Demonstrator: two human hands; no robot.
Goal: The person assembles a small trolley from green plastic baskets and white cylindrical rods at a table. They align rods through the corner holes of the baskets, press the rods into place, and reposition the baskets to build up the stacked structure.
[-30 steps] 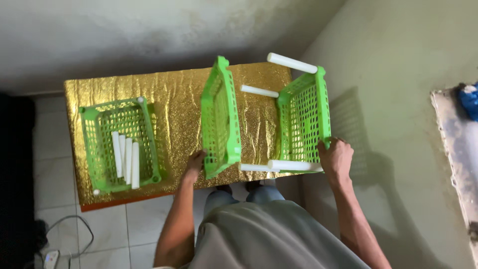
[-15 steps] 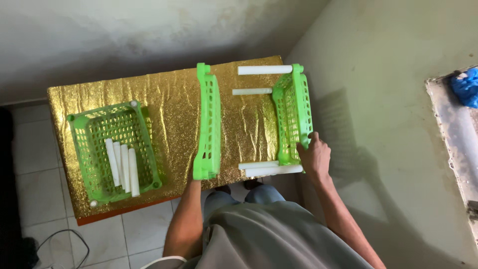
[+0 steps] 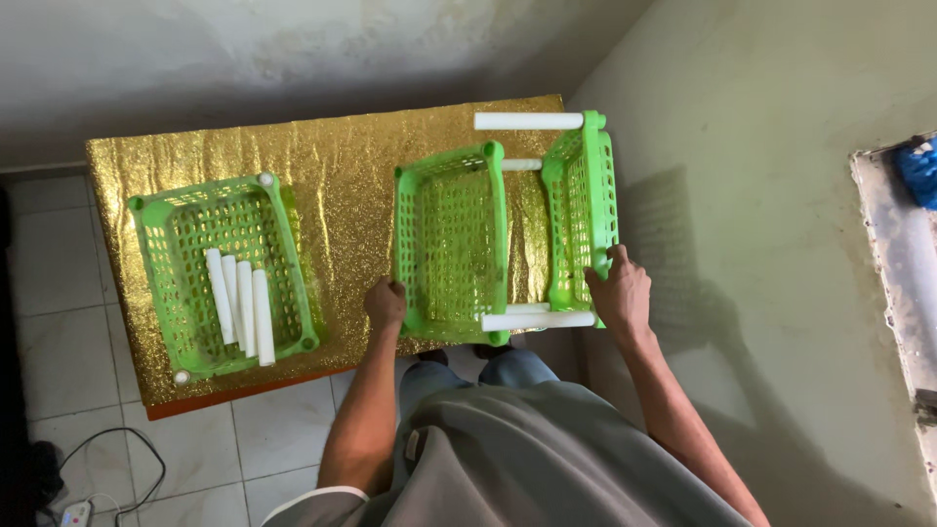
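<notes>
Two green plastic mesh baskets joined by white tubes form a rack lying on its side on the gold-covered table (image 3: 342, 185). My left hand (image 3: 387, 302) grips the near corner of the left rack basket (image 3: 451, 239). My right hand (image 3: 619, 291) holds the near edge of the right rack basket (image 3: 583, 210), by a white tube (image 3: 537, 319). Another white tube (image 3: 527, 121) sticks out at the far side.
A third green basket (image 3: 223, 273) lies flat at the table's left with several loose white tubes (image 3: 240, 303) inside. A grey wall runs on the right. Tiled floor with a cable and power strip (image 3: 78, 507) lies at lower left.
The rack has been tipped and turned: the left basket, seen edge-on before, now shows its open face. Both hands kept their grip.
</notes>
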